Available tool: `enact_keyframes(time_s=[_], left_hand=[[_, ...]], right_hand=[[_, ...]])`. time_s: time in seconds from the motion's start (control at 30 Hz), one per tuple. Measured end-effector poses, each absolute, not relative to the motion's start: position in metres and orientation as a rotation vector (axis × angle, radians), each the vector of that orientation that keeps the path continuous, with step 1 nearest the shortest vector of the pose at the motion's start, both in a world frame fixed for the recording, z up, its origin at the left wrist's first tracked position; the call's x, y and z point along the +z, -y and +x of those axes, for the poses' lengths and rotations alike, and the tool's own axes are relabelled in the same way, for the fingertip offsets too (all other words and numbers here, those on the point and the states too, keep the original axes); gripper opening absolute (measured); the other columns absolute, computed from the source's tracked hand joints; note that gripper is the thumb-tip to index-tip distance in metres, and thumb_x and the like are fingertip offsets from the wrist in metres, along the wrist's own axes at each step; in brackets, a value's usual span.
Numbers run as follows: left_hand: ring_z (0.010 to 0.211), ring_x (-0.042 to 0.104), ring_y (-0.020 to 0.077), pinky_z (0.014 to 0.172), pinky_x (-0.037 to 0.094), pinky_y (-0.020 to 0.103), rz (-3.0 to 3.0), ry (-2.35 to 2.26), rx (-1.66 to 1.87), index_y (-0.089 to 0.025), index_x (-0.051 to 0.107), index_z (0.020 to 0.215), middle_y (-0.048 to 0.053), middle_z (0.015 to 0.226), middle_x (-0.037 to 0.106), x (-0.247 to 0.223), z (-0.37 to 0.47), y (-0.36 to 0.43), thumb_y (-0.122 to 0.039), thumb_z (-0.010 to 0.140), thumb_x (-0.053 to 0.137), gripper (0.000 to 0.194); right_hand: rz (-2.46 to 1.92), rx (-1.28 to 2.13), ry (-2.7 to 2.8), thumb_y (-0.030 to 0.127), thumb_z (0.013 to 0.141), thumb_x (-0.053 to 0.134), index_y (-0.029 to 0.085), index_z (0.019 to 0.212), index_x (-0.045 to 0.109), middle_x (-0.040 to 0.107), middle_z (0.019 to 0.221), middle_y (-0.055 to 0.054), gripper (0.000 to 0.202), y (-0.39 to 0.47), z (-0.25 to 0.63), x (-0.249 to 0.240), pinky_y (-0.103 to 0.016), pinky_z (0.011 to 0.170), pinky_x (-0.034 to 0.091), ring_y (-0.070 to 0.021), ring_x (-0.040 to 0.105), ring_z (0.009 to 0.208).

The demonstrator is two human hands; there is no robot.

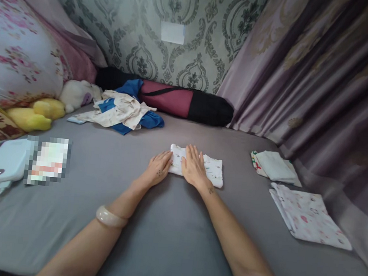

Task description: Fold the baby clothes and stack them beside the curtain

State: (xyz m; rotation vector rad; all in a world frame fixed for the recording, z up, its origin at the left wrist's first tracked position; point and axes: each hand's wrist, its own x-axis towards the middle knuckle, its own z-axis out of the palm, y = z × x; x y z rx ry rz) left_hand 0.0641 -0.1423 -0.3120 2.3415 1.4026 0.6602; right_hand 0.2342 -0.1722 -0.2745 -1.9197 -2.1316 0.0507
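Cloth first: our white printed cloth [213, 170] lies flat just right of frame centre, on the grey bed sheet [163, 244], folded into a narrow rectangle, long side running across the frame.

Hands: our left hand [160, 166] has fingers straight and close together, fingertips at the cloth's left end. Our right hand [195, 165] lies palm-down on it left of its middle, fingers extended, thumb a bit apart. Both uncurled; we're pressing or resting, not gripping. Can't tell how much pressure.

Handling: we judge it light, thin and limp, nothing fragile. Main risk is the layers: they'd likely slide or fan out if we pull on one only. Wrinkles look easy to press in. Slipperiness: can't tell; weave too small to read.

Hold: we'd pinch through all layers at both short ends, or slide fingers under and support the middle. Single-corner lift would probably sag and unfold it. Right end is uncovered, so there's good access there.
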Motion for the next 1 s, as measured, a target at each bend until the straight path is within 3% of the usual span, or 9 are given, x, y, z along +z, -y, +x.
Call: enact_keyframes(time_s=[0.27,0.53,0.67,1.0], left_hand=[[0.13,0.046,0.0208,0.109,0.035,0.041,2.347,-1.351,0.788,-0.019,0.048,0.132,0.01,0.137,0.054,-0.317,0.061,0.137,-0.032,0.096,0.028,0.044],[0.121,0.054,0.0208,0.105,0.041,0.039,2.22,-1.385,0.912,-0.017,0.053,0.126,0.012,0.128,0.06,-0.307,0.06,0.136,-0.028,0.095,0.031,0.04],[0.115,0.058,0.0214,0.101,0.044,0.039,2.056,-1.468,1.063,-0.017,0.056,0.122,0.011,0.123,0.064,-0.3,0.058,0.137,-0.03,0.095,0.032,0.038],[0.115,0.059,0.0211,0.101,0.045,0.037,1.95,-1.517,1.085,-0.016,0.058,0.12,0.011,0.121,0.065,-0.297,0.056,0.136,-0.03,0.095,0.034,0.037]], right_hand=[[-1.91,0.084,2.149,0.034,0.097,0.023,0.003,0.145,0.033,0.034,0.151,-0.015,0.057,0.17,0.22,-0.298,-0.04,0.117,0.012,-0.024,0.024,0.142],[-1.995,0.249,2.121,0.033,0.097,0.025,0.006,0.146,0.032,0.032,0.152,-0.015,0.057,0.161,0.218,-0.279,-0.044,0.116,0.015,-0.0249,0.023,0.142],[-1.877,0.044,2.058,0.031,0.097,0.023,0.003,0.147,0.027,0.025,0.155,-0.015,0.058,0.155,0.199,-0.266,-0.045,0.117,0.007,-0.0248,0.015,0.145],[-1.91,0.195,2.154,0.038,0.097,0.026,0.003,0.146,0.031,0.024,0.155,-0.016,0.061,0.145,0.18,-0.299,-0.044,0.117,0.009,-0.0257,0.015,0.145]])
